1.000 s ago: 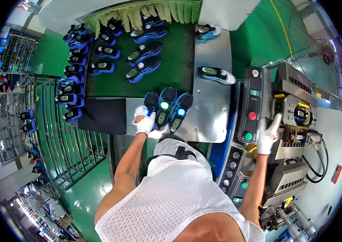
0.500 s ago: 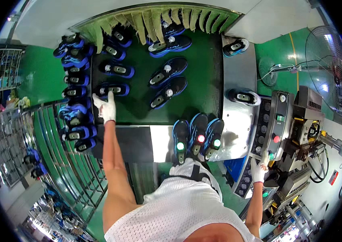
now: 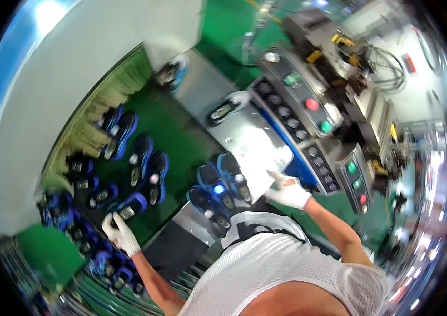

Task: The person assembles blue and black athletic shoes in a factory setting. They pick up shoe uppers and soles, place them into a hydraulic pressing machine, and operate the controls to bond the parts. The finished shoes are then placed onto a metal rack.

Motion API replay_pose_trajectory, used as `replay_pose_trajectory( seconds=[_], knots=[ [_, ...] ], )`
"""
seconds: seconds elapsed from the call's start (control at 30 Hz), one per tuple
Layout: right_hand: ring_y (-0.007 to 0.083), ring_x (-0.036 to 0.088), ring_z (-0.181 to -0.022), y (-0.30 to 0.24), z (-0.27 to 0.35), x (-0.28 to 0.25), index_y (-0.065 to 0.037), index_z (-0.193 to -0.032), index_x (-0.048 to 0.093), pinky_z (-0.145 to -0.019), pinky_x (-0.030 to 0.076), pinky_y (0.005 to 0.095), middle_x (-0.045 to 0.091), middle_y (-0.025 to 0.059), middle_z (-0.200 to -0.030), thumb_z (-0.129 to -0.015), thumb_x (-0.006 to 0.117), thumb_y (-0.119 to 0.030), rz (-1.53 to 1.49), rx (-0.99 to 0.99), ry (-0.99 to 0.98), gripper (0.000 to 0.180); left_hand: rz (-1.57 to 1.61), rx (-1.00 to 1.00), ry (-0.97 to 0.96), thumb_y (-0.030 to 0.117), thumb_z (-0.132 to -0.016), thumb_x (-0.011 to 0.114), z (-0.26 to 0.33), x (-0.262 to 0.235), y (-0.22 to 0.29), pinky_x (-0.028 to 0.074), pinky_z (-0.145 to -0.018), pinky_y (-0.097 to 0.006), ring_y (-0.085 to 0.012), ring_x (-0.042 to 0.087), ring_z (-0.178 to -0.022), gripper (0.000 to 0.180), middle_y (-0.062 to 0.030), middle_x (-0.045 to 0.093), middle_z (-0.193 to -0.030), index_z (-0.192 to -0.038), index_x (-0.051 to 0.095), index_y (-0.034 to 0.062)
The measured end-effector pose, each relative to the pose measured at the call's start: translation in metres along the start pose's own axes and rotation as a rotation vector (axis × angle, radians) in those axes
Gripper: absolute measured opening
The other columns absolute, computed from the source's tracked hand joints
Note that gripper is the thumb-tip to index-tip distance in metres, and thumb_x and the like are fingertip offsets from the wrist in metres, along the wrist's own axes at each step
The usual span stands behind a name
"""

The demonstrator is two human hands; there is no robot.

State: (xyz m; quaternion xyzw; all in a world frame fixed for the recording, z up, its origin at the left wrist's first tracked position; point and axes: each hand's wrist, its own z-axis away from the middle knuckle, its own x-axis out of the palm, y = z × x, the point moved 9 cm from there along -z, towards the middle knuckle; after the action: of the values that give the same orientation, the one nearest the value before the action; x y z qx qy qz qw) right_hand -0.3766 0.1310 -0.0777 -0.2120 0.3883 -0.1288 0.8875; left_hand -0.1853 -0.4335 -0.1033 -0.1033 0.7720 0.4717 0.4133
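My left hand [image 3: 120, 235], in a white glove, has its fingers closed at the near end of a black and blue sports shoe [image 3: 130, 206] on the green conveyor belt [image 3: 179, 138]. White-gloved too, my right hand [image 3: 289, 190] is over the near edge of the bright metal side plate [image 3: 252, 150], fingers stretched out and holding nothing visible. Between my hands, close to my body, three shoes stand side by side, the middle shoe [image 3: 212, 176] showing a blue light spot. More shoes lie on the belt, among them a dark pair [image 3: 156, 176].
A strip curtain [image 3: 89, 118] hangs at the belt's far end. Shoes crowd a rack [image 3: 78, 229] along the left. Two shoes, one a black and white shoe [image 3: 227, 108], lie on the metal plate. On the right stands a machine with a button panel [image 3: 302, 95].
The view has swung to the right and is blurred. My right hand has come off the machine's panel to the metal plate. My left hand stays at the same belt shoe.
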Motion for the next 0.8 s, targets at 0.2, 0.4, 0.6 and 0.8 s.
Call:
replay_pose_trajectory(
  seconds=[0.2, 0.4, 0.6, 0.8],
  knots=[
    [0.0418, 0.049, -0.134, -0.099, 0.031, 0.007, 0.008, -0.145, 0.043, -0.115, 0.039, 0.043, 0.05, 0.0315, -0.143, -0.083, 0.073, -0.04, -0.268, -0.523, 0.113, 0.084, 0.263, 0.639, -0.415, 0.002, -0.084, 0.079, 0.099, 0.07, 0.291, 0.053, -0.078, -0.037, -0.024, 0.064, -0.091, 0.02, -0.012, 0.064, -0.102, -0.098, 0.066, -0.001],
    [0.0442, 0.055, -0.125, -0.003, 0.078, -0.08, 0.005, -0.133, 0.05, -0.107, 0.045, 0.0456, 0.056, 0.0285, -0.132, -0.079, 0.07, -0.019, -0.389, -0.466, 0.829, 0.063, 0.631, 1.101, -0.855, 0.004, -0.079, 0.083, 0.263, 0.109, 0.508, 0.057, -0.076, -0.038, -0.0284, 0.07, -0.084, 0.02, -0.0136, 0.069, -0.097, -0.093, 0.069, 0.0023],
    [0.0233, 0.062, -0.117, 0.144, 0.216, -0.142, -0.005, -0.138, 0.055, -0.101, 0.049, 0.0371, 0.063, 0.0124, -0.13, -0.079, 0.082, -0.029, -1.162, 0.059, 0.469, 0.069, 0.957, 1.575, -1.005, 0.001, -0.075, 0.081, 0.408, 0.071, 0.659, 0.049, -0.103, -0.044, -0.0349, 0.06, -0.12, 0.048, -0.0187, 0.063, -0.126, -0.12, 0.063, 0.0049],
    [0.0174, 0.06, -0.118, 0.274, 0.293, -0.104, -0.001, -0.143, 0.053, -0.102, 0.049, 0.035, 0.062, 0.0084, -0.134, -0.081, 0.08, -0.015, -1.875, -0.365, 0.852, 0.069, 1.153, 0.961, -1.159, -0.006, -0.092, 0.062, 0.479, 0.12, 0.719, 0.053, -0.098, -0.036, -0.0239, 0.062, -0.116, 0.047, -0.0158, 0.058, -0.129, -0.137, 0.052, 0.0019]
  ],
)
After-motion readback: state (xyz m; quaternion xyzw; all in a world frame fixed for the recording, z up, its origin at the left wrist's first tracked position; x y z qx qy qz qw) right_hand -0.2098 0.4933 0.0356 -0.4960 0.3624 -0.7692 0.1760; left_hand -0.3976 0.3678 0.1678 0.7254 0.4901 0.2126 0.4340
